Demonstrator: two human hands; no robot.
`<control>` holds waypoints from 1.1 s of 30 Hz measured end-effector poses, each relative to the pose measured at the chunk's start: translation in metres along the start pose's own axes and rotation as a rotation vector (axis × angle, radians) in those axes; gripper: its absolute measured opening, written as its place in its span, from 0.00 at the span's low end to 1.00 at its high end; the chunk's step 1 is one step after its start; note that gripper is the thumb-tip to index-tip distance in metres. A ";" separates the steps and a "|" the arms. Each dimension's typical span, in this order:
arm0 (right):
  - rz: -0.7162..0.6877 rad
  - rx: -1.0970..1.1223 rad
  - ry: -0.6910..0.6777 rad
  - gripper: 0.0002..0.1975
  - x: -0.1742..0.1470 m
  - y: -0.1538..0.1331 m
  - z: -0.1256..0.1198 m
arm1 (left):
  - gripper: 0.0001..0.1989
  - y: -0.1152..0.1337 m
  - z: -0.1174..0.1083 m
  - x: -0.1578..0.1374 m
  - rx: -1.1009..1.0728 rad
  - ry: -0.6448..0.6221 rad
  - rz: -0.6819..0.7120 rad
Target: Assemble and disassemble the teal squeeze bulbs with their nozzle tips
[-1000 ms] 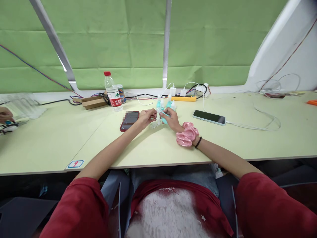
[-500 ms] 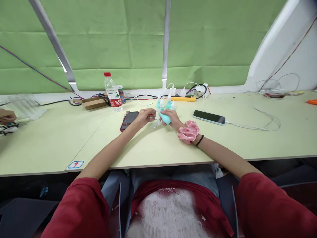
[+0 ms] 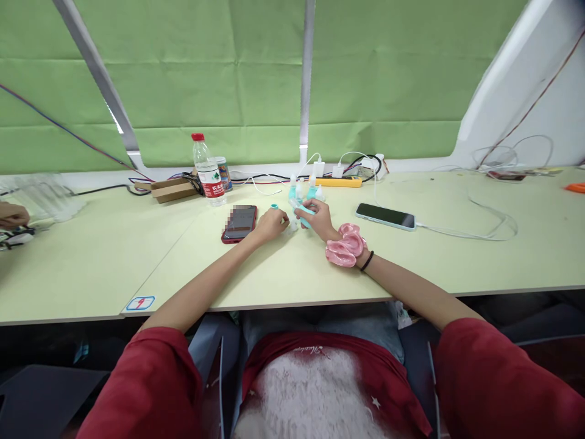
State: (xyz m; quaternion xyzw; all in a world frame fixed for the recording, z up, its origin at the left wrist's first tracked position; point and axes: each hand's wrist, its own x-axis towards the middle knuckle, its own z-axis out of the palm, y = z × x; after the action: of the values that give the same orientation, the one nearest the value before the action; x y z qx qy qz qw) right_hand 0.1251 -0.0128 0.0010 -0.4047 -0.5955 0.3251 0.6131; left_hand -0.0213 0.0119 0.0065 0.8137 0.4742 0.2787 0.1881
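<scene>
My right hand (image 3: 322,221) is closed around a teal squeeze bulb (image 3: 305,214) with a translucent nozzle on its end, which points left toward my other hand. My left hand (image 3: 273,225) is lowered to the table with its fingers bent together. Its fingertips are at a few small clear plastic pieces (image 3: 290,227); whether one is pinched I cannot make out. Just behind that hand lies a small teal ring-shaped piece (image 3: 274,207). Several teal bulbs with clear tips (image 3: 312,189) stand upright beyond my right hand.
A red-cased phone (image 3: 240,224) lies left of my left hand; another phone (image 3: 386,216) on a white cable lies to the right. Behind are a water bottle (image 3: 210,174), a can (image 3: 223,173), a cardboard box (image 3: 174,190) and a yellow device (image 3: 340,182). Another person's hand (image 3: 13,215) is at far left.
My left hand has dropped from beside the nozzle down to the clear pieces, and the teal ring shows behind it. My right hand has tilted the bulb and covers more of it.
</scene>
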 end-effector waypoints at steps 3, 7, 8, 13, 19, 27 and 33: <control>-0.073 -0.094 0.026 0.14 0.000 0.002 0.000 | 0.11 0.002 -0.001 0.000 -0.028 0.054 0.011; -0.160 -0.202 0.031 0.13 -0.002 0.002 0.002 | 0.09 0.008 -0.005 -0.001 -0.142 0.183 0.026; -0.177 -0.226 0.030 0.13 -0.002 0.002 0.002 | 0.09 0.010 -0.005 -0.001 -0.182 0.215 0.030; -0.228 -0.328 -0.001 0.10 -0.004 0.001 0.003 | 0.16 0.022 -0.007 -0.004 -0.375 0.252 0.045; -0.291 -0.426 -0.133 0.08 -0.012 -0.005 0.003 | 0.17 0.032 -0.008 -0.011 -0.406 0.196 0.077; -0.308 -0.547 -0.241 0.04 -0.015 -0.007 0.006 | 0.17 0.025 -0.006 -0.008 -0.380 0.186 0.044; -0.340 -0.596 -0.245 0.03 -0.016 -0.009 0.006 | 0.11 0.017 -0.003 -0.001 -0.479 0.041 -0.020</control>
State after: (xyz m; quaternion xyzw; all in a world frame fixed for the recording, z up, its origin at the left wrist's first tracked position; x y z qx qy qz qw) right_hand 0.1169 -0.0305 0.0011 -0.4189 -0.7919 0.0770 0.4375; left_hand -0.0123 0.0027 0.0179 0.7354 0.4060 0.3978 0.3689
